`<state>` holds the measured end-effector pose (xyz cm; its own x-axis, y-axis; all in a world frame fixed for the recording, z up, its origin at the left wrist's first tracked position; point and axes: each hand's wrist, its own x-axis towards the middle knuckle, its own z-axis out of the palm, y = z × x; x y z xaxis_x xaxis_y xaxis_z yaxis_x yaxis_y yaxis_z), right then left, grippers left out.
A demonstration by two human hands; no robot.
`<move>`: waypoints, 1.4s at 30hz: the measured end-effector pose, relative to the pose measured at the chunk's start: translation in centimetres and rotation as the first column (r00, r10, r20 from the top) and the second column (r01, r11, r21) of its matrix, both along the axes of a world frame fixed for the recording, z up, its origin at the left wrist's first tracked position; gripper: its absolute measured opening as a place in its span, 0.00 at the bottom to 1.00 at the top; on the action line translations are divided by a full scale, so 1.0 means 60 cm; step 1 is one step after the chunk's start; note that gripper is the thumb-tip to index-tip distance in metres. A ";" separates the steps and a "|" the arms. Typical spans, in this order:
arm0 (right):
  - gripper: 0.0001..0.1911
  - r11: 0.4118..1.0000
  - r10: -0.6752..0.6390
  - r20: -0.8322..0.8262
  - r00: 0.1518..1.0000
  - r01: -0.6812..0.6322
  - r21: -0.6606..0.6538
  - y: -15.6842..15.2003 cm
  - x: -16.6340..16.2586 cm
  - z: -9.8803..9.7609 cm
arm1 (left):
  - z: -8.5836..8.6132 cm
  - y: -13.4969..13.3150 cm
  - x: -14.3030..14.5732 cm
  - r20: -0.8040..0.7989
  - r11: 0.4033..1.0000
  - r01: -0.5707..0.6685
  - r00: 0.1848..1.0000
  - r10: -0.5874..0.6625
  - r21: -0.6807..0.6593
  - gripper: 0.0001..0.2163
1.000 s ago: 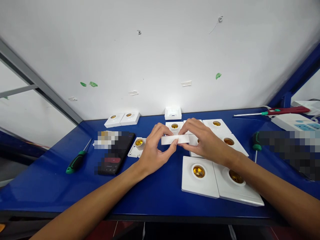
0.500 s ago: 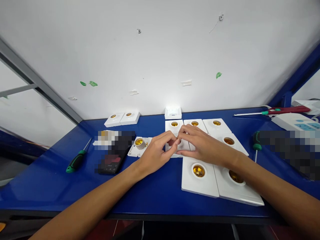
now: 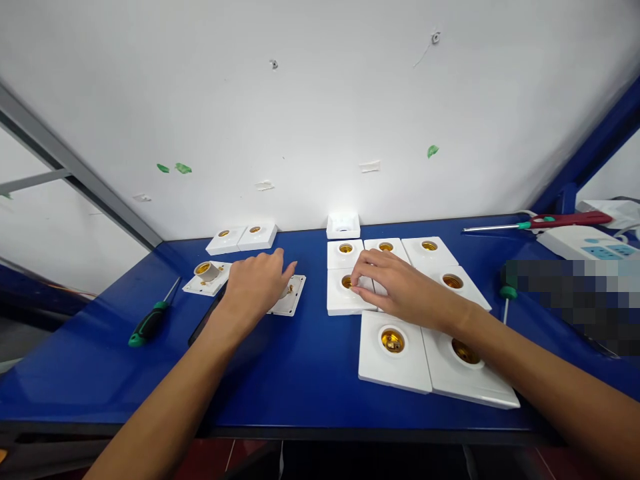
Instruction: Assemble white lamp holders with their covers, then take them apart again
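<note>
My left hand reaches over an opened white base plate on the blue table. It covers the plate's left part, and its fingertips curve down out of sight. My right hand lies flat, fingers stretched, on a group of white square lamp-holder plates with brass sockets. Its fingertips touch the plate at the group's left edge. Two larger plates lie nearer to me, under my right forearm.
Another opened base with a loose socket lies left, a pair of plates behind it. A small white box stands at the wall. Green screwdrivers lie on either side. A red screwdriver and a power strip are far right.
The white plate both hands held edge-on now lies flat at the left of the group. My left hand moved left onto the opened base plate. My right hand flattened onto the plates.
</note>
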<state>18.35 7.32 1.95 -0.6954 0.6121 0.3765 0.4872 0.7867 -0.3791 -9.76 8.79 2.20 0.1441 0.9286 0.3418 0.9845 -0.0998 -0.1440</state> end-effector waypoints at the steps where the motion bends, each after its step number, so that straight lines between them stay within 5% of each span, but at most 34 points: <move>1: 0.04 1.000 0.000 -0.007 1.000 0.000 -0.001 0.000 0.000 0.000 | 0.000 -0.004 0.002 -0.015 1.000 -0.007 1.000 0.007 -0.020 0.14; 7: 0.06 1.000 -0.015 -0.053 0.998 0.015 0.001 0.002 -0.001 0.000 | 0.018 -0.015 0.029 -0.074 0.997 0.002 0.997 -0.008 -0.083 0.07; 11: 0.07 0.998 -0.049 -0.130 0.990 0.044 -0.042 0.003 -0.002 -0.002 | 0.030 -0.023 0.048 0.070 0.986 0.140 0.987 -0.146 0.096 0.04; 15: 0.24 0.997 -0.031 -0.209 0.977 0.017 -0.071 0.002 0.000 -0.001 | 0.016 -0.039 0.073 0.306 0.870 0.380 0.827 -0.472 0.315 0.04; 19: 0.12 0.989 0.078 -0.202 0.976 -0.101 -0.108 -0.001 -0.003 0.004 | -0.004 -0.044 0.088 0.449 0.810 0.463 0.675 -0.585 0.360 0.06; 25: 0.04 0.888 -0.036 -0.457 0.889 -0.181 -0.422 -0.002 -0.015 0.009 | -0.011 -0.042 0.092 0.667 0.849 0.438 0.542 -0.512 0.296 0.03; 29: 0.05 0.831 -0.124 -0.593 0.796 -0.243 -0.500 0.008 -0.014 0.007 | -0.018 -0.037 0.086 0.727 0.814 0.501 0.437 -0.530 0.293 0.14; 33: 0.06 0.796 -0.281 -0.598 0.751 -0.166 -0.582 0.016 -0.008 0.010 | -0.033 -0.021 0.076 0.812 0.744 0.635 0.313 -0.493 0.208 0.34; 38: 0.05 0.657 -0.458 -0.637 0.620 -0.247 -0.712 0.021 -0.004 0.018 | -0.045 -0.015 0.080 0.902 0.723 0.675 0.211 -0.377 0.145 0.46; 42: 0.06 0.558 -0.464 -0.666 0.584 -0.391 -0.732 0.027 0.000 0.017 | -0.034 -0.023 0.094 0.983 0.704 0.694 -0.029 -0.183 0.151 0.41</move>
